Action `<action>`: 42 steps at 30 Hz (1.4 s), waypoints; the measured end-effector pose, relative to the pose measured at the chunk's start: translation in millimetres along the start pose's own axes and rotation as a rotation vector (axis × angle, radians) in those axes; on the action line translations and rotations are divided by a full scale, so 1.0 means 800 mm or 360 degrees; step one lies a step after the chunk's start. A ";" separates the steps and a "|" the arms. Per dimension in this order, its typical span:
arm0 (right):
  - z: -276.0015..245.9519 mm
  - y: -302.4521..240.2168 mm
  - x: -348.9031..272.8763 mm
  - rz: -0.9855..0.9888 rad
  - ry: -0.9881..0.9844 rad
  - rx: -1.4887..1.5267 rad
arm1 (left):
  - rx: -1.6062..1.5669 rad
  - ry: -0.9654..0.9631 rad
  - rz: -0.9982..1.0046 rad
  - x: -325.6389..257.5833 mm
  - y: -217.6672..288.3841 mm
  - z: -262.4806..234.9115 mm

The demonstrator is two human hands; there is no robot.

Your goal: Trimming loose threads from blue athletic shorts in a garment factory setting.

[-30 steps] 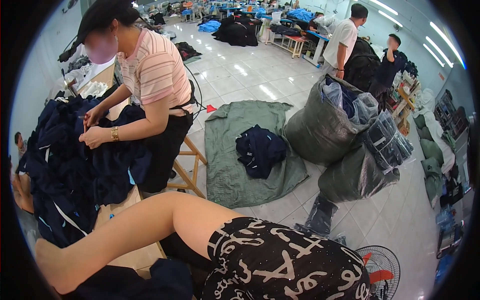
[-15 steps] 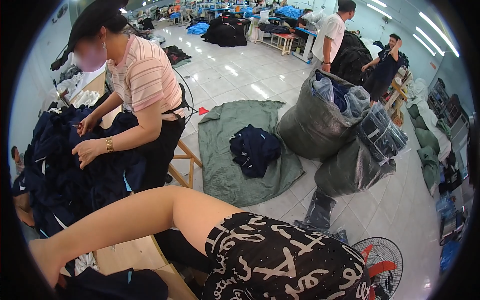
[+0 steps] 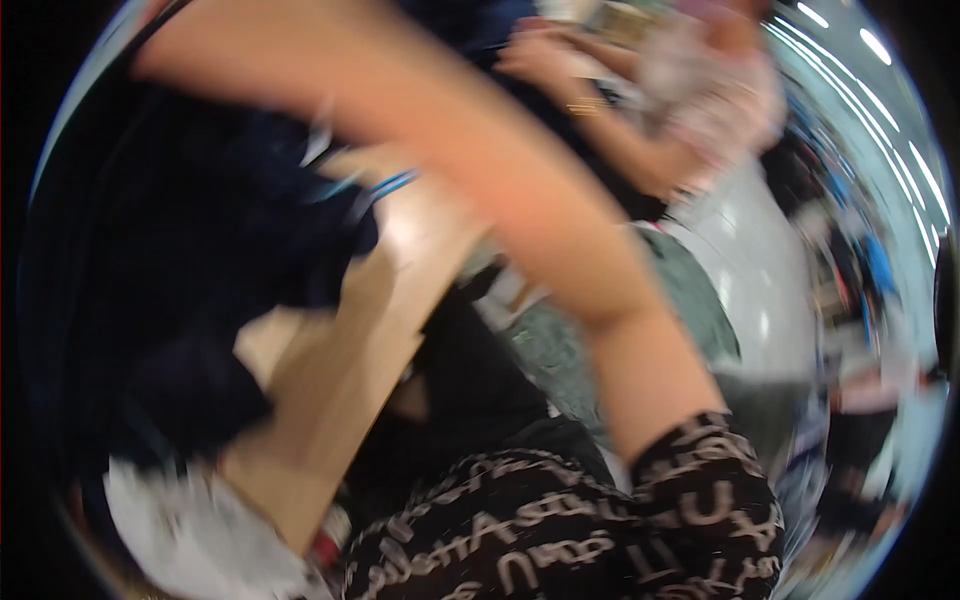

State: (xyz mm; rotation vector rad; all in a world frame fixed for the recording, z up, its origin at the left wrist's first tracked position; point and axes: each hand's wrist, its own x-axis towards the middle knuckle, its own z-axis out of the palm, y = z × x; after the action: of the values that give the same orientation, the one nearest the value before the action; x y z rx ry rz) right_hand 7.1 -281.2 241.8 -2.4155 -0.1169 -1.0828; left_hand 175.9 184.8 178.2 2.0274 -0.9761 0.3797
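My bare right arm stretches from the patterned black sleeve (image 3: 700,450) up to the far left, strongly blurred. Its far end, where my right hand (image 3: 190,45) is, is smeared and cut by the rim; no fingers can be made out. Just beneath it spreads a dark navy garment or pile of cloth (image 3: 170,260), with a light-blue strip (image 3: 393,184) at its right edge. The cloth lies over a pale wooden table (image 3: 350,370). Whether the hand grips the cloth is hidden. My left hand is out of view.
Across the table, a co-worker's hands (image 3: 535,55) are near more navy cloth. White crumpled material (image 3: 190,530) is at the lower left. A green sheet (image 3: 690,290) covers part of the tiled floor (image 3: 760,260); blurred people and goods stand at the right.
My view has swung left and down toward the table. The navy cloth now fills the left side, and the co-worker appears at the upper right. My right arm now crosses the upper middle.
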 end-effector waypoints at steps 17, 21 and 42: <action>0.042 0.051 -0.338 0.0764 -0.1102 0.0141 | 0.0397 -0.0443 -0.0928 -0.321 0.108 0.206; 0.042 0.038 -0.339 0.0399 -0.1262 -0.0193 | 0.0681 -0.0658 -0.0888 -0.293 0.138 0.195; 0.094 -0.064 -0.162 -0.0239 -0.0465 0.0127 | -0.0899 0.0725 -0.0897 0.128 0.101 0.020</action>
State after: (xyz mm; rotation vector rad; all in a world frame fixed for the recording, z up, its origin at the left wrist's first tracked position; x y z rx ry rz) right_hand -43.8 -186.4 126.2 -2.5087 -0.4367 -0.7632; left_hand 180.8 92.2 271.2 1.5093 -0.1738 0.2071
